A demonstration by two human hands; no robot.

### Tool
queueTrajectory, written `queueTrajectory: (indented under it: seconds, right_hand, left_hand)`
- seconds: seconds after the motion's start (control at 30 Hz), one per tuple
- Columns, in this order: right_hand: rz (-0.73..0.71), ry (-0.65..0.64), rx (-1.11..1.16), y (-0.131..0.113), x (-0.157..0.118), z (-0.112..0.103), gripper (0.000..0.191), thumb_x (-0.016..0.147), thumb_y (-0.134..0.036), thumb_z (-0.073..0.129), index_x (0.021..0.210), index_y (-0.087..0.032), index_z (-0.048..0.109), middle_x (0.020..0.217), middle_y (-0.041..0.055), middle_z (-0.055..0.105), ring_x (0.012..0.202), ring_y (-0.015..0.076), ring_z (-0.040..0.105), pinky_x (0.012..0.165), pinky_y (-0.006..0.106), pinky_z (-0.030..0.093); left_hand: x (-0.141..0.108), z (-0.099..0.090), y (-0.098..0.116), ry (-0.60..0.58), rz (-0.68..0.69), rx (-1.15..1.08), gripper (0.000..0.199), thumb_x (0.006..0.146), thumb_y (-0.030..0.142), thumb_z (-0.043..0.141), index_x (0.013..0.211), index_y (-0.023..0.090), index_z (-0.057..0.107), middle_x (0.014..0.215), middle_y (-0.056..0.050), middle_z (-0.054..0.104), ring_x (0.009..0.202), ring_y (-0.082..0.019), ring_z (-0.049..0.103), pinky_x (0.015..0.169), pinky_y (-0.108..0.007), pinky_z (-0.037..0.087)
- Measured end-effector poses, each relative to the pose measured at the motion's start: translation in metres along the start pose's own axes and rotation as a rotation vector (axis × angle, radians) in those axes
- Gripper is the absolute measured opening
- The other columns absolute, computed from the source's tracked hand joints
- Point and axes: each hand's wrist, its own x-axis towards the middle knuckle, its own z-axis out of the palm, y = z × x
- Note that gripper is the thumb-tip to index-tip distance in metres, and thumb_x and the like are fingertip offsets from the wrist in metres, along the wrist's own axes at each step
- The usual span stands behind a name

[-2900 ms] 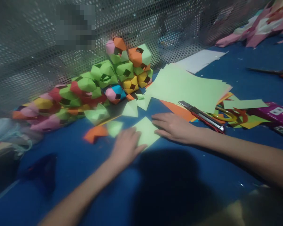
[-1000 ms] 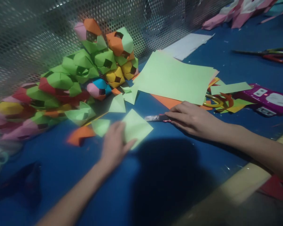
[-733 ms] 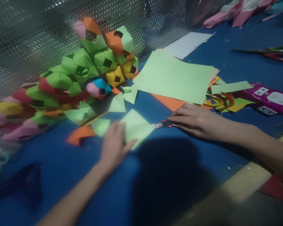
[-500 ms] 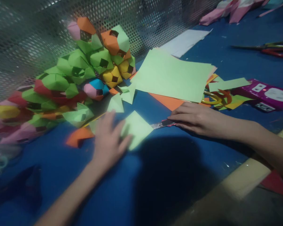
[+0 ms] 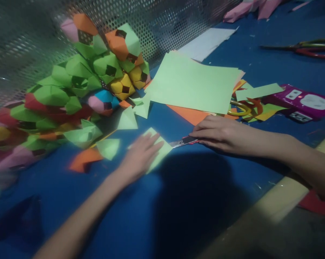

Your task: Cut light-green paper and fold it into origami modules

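Observation:
A pale green square of paper lies on the blue table surface. My left hand rests flat on its left part, fingers stretched out. In my right hand is a utility knife, its handle gripped under my fingers. The blade points left, and its tip is at the square's right corner. Left of my left hand are a small folded pale green piece and a folded orange piece. A stack of larger pale green sheets lies beyond my hands, with an orange sheet poking out beneath it.
Folded-paper shapes in several colours are piled against a perforated metal panel at the left. On the right lie scissors, a purple power strip and paper scraps. A white sheet lies behind the stack.
My left hand has moved right and come down onto the green square, uncovering the small folded green piece. My right hand keeps the knife at the square's corner. The view has shifted slightly.

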Motion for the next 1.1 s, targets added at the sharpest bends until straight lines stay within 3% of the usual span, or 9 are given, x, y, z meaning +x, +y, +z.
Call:
queueTrajectory:
  seconds: [1.1]
  right_hand:
    - [-0.007, -0.025, 0.015, -0.01, -0.004, 0.0, 0.037, 0.098, -0.03, 0.033, 0.122, -0.017, 0.058, 0.101, 0.013, 0.061, 0.091, 0.0212, 0.055, 0.074, 0.032, 0.044]
  left_hand:
    - [0.002, -0.005, 0.006, -0.079, -0.045, 0.01, 0.039, 0.097, 0.028, 0.031, 0.129, 0.021, 0.052, 0.144, -0.008, 0.043, 0.138, -0.024, 0.032, 0.112, -0.05, 0.026]
